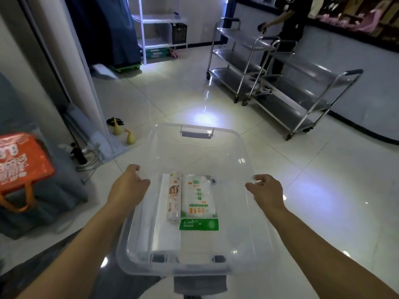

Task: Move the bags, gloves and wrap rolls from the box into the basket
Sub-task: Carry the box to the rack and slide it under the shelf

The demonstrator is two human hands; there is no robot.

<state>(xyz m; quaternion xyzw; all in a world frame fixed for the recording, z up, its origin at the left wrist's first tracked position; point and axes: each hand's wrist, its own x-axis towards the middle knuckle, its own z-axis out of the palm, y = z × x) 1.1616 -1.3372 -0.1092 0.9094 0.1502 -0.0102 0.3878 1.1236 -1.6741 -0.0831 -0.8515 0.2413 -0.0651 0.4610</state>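
Box [195,152] of clear plastic, carried over the pale tiled floor [323,190] by its long side rims

Left hand [129,184] curls over the left rim, right hand [266,190] over the right; inside, near the carrier, lie a flat pack of clear bags [166,234], a green-and-white gloves packet [199,203] just right of it, and a slim wrap roll [174,197] resting between them

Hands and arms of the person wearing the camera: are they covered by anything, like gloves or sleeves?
No. The left hand and right hand are bare, with no gloves, rings or watch showing. Both forearms are uncovered right down to the bottom edge of the picture, so no sleeve is in view. No markings, straps or cables show on them.
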